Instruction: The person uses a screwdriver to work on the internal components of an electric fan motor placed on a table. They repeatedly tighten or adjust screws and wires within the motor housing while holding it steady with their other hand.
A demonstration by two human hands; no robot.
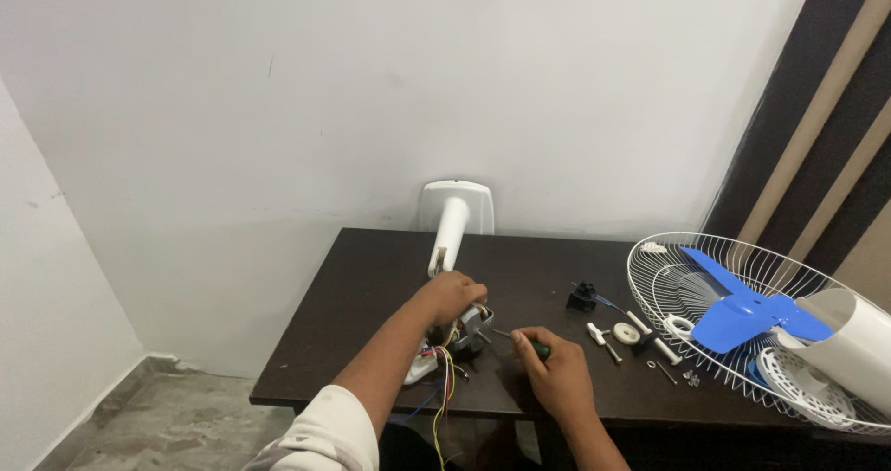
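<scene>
A white wall (371,90) fills the far side of the room, with a dark panel with tan stripes (826,137) at the right and a mottled stone floor (158,415) at the near left. A dark brown table (371,276) stands against the wall.

On the right of the table lies a white wire fan guard (668,290), dished like a bowl. In it rest a blue fan blade (742,313), a white cylindrical housing (849,341) and a white round grille piece (798,383).

At the far middle, a white fan stand (455,216) leans up against the wall, its neck running down toward the near side to the motor (464,327). Coloured wires (441,378) hang from the motor over the near edge.

The left hand (450,296) is closed over the top of the motor. The right hand (552,369), just right of it, is clamped on a green-handled screwdriver (520,339) whose tip points at the motor. The hands are near each other but apart.

Between hands and guard lie small parts: a black switch block (582,296), white pins and knobs (631,332), and loose screws (664,371).
</scene>
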